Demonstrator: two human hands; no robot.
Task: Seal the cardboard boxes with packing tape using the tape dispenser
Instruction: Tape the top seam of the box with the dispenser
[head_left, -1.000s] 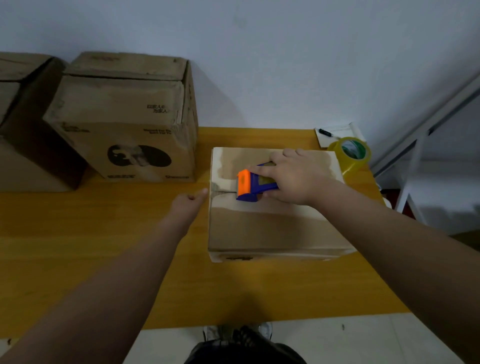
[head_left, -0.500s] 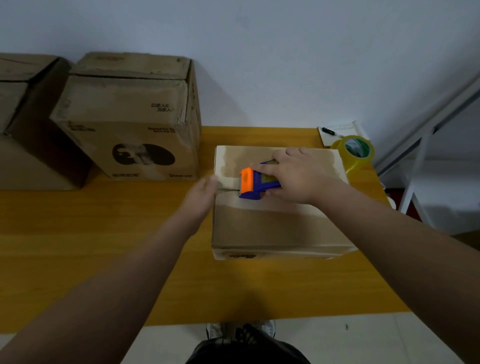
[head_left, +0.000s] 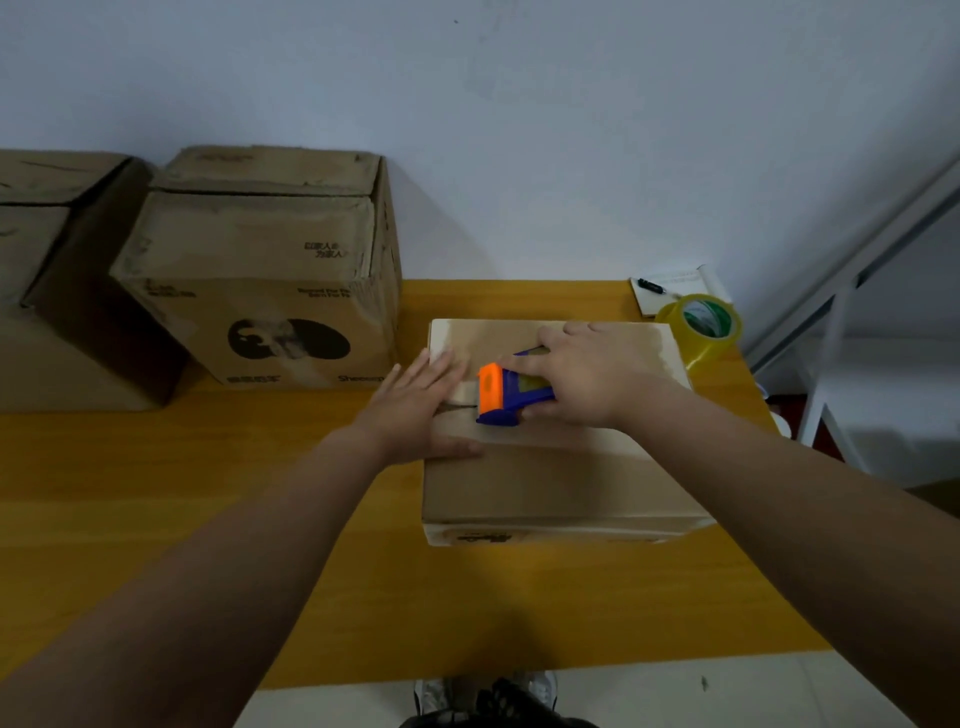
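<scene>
Yellow-orange wood formed the table (head_left: 156, 499), which stood against a pale wall. Near its right end lay a flat cardboard box (head_left: 550, 478), flaps closed. On top of that box, over the centre seam, sat the blue and orange tape dispenser (head_left: 506, 392), orange end toward the box's left edge. The right hand (head_left: 582, 379) was clenched around the dispenser's body. The left hand (head_left: 421, 410) lay flat on the box's left edge with fingers spread and loose, gripping nothing. Beyond the box's far right corner stood a roll of tape (head_left: 704, 327). Left of the box sat a larger printed carton (head_left: 260, 270).
</scene>
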